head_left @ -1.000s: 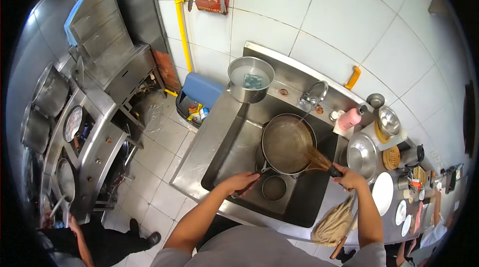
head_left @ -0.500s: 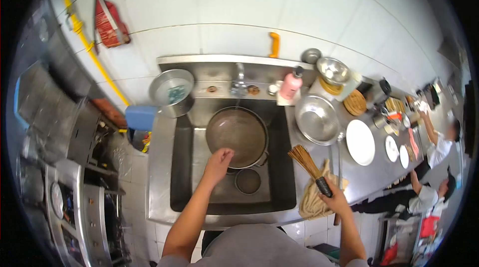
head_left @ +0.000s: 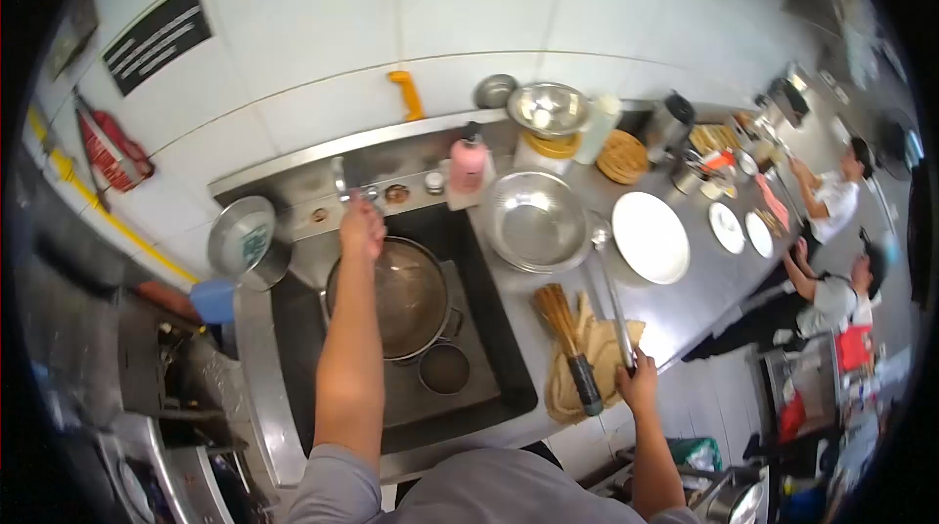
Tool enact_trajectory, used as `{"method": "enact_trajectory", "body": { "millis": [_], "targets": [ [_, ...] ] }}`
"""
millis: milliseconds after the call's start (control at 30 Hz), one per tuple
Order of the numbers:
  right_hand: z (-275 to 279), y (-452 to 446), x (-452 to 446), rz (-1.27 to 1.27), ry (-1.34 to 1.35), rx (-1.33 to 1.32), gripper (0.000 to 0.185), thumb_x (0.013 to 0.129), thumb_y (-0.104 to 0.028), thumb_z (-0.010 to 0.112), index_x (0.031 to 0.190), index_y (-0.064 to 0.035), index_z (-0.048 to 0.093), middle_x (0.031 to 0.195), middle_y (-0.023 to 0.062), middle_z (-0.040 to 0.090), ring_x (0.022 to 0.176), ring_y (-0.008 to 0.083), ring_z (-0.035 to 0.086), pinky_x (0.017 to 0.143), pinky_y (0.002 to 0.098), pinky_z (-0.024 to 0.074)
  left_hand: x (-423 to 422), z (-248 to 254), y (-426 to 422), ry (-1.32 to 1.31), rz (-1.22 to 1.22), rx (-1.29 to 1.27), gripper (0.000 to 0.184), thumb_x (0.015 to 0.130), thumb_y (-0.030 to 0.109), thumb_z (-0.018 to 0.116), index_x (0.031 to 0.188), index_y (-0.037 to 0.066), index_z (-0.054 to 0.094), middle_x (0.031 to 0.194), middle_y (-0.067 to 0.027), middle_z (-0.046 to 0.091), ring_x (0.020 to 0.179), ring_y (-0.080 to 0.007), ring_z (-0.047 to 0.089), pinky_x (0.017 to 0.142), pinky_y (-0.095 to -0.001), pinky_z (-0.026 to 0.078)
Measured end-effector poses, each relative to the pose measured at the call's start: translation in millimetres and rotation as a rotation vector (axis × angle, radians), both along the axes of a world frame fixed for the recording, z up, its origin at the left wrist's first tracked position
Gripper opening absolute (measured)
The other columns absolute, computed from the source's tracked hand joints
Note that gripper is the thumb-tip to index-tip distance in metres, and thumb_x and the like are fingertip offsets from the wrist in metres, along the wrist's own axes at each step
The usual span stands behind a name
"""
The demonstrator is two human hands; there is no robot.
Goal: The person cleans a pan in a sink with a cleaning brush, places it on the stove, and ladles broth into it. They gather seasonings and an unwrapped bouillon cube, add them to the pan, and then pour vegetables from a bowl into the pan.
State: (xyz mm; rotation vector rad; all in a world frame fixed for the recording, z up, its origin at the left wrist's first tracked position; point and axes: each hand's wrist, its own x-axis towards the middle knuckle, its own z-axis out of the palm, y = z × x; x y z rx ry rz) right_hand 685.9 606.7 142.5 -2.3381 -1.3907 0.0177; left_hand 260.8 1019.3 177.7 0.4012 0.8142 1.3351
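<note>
My left hand (head_left: 363, 232) is closed at the faucet (head_left: 344, 186), above the sink; what its fingers hold is too small to tell. Below my forearm, a large pan (head_left: 411, 299) of brownish water sits in the sink beside a small round bowl (head_left: 444, 368). My right hand (head_left: 638, 379) is wrapped round the handle end of a long metal ladle (head_left: 613, 299). Left of it, a bamboo brush (head_left: 561, 323) with a black handle lies on a tan cloth (head_left: 599, 348) on the steel counter.
A metal pot (head_left: 252, 242) stands at the sink's left corner. A pink pump bottle (head_left: 468, 164), a steel colander (head_left: 536, 221) and a white plate (head_left: 650, 238) stand right of the faucet. Two people (head_left: 836, 201) are at the far right.
The view has swung right. My left hand has moved from the pan up to the faucet. My right hand has let go of the brush, now on the cloth, and taken hold of the ladle.
</note>
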Motion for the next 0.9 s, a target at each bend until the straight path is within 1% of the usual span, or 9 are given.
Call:
{"method": "enact_trajectory", "body": {
  "millis": [100,133,200,233,300,433,500,733,900],
  "targets": [
    [-22.7,6.8,18.5,-0.09,0.141,-0.074,0.044,0.074,-0.008,0.062,0.116,-0.0014,0.052,0.091,0.0242,0.061,0.082,0.0409,0.059,0.074,0.0455,0.0473,-21.9,-19.0,3.7,0.32,-0.36,0.091,0.017,0.089,0.017,0.052,0.102,0.008,0.059,0.058,0.0022,0.045,0.04,-0.0066,0.035,0.034,-0.0225,0.025],
    [-20.1,9.8,27.2,-0.071,0.214,-0.09,0.042,0.075,-0.007,0.06,0.115,-0.0005,0.052,0.093,0.0248,0.061,0.084,0.0408,0.059,0.075,0.045,0.0475,-24.5,-21.0,-0.2,0.861,-0.389,0.222,0.031,0.084,0.007,0.049,0.113,0.008,0.057,0.069,-0.0041,0.055,0.042,-0.0107,0.042,0.036,-0.0248,0.032],
    [-0.2,9.0,26.1,-0.035,0.289,-0.11,0.04,0.076,-0.006,0.059,0.114,0.0004,0.052,0.096,0.0255,0.061,0.085,0.0406,0.06,0.076,0.0445,0.0476,-30.3,-15.8,-19.3,0.828,-0.519,-0.025,0.037,0.08,0.003,0.048,0.117,0.006,0.055,0.082,-0.0119,0.062,0.063,-0.023,0.06,0.054,-0.0382,0.05],
    [11.5,9.3,20.5,-0.037,0.257,-0.115,0.038,0.076,-0.004,0.058,0.113,0.0013,0.052,0.095,0.0247,0.061,0.085,0.0394,0.06,0.075,0.0433,0.0477,-35.1,-39.4,-21.8,0.831,-0.498,-0.032,0.037,0.08,0.003,0.048,0.117,0.006,0.055,0.082,-0.0119,0.062,0.063,-0.023,0.06,0.054,-0.0382,0.05],
    [20.9,11.7,18.3,-0.02,0.22,-0.11,0.037,0.076,-0.003,0.058,0.112,0.0022,0.052,0.095,0.024,0.062,0.085,0.0381,0.061,0.074,0.0421,0.0477,-42.0,-87.0,-20.3,1.553,-0.489,0.515,0.042,0.08,0.004,0.049,0.122,0.005,0.051,0.091,-0.0166,0.065,0.087,-0.0349,0.062,0.079,-0.0412,0.05],
    [19.9,4.1,19.9,-0.017,0.224,-0.086,0.036,0.075,0.0,0.056,0.111,0.0034,0.051,0.087,0.0204,0.06,0.076,0.0328,0.059,0.069,0.0394,0.0465,-22.1,-58.4,-32.2,1.431,-0.063,0.259,0.044,0.082,0.007,0.051,0.126,0.003,0.049,0.109,-0.0197,0.062,0.107,-0.0402,0.054,0.096,-0.0404,0.042],
    [19.1,3.3,22.0,-0.007,0.209,-0.073,0.036,0.075,0.001,0.055,0.111,0.0035,0.051,0.084,0.0186,0.058,0.073,0.03,0.057,0.068,0.0384,0.0458,-7.0,-42.2,-31.9,1.571,0.568,0.589,0.04,0.083,0.009,0.053,0.122,0.002,0.053,0.121,-0.0177,0.057,0.117,-0.0364,0.049,0.1,-0.0396,0.039],
    [22.2,-2.8,30.5,0.017,0.278,0.055,0.038,0.074,0.005,0.052,0.112,0.0059,0.048,0.093,0.0156,0.055,0.08,0.0226,0.052,0.074,0.033,0.044,-4.8,-68.5,-39.3,1.551,0.299,0.602,0.031,0.083,0.006,0.054,0.113,0.0,0.057,0.121,-0.0188,0.056,0.115,-0.0355,0.05,0.1,-0.0403,0.038],
    [48.4,0.5,20.1,0.023,0.308,0.093,0.031,0.082,0.001,0.052,0.113,0.0038,0.048,0.096,0.0146,0.055,0.085,0.0228,0.053,0.077,0.0328,0.0445,-60.5,-44.8,-103.9,1.346,0.141,0.443,0.018,0.084,0.017,0.059,0.09,0.002,0.067,0.092,-0.0166,0.065,0.089,-0.0331,0.061,0.081,-0.0395,0.047]
  ]
}}
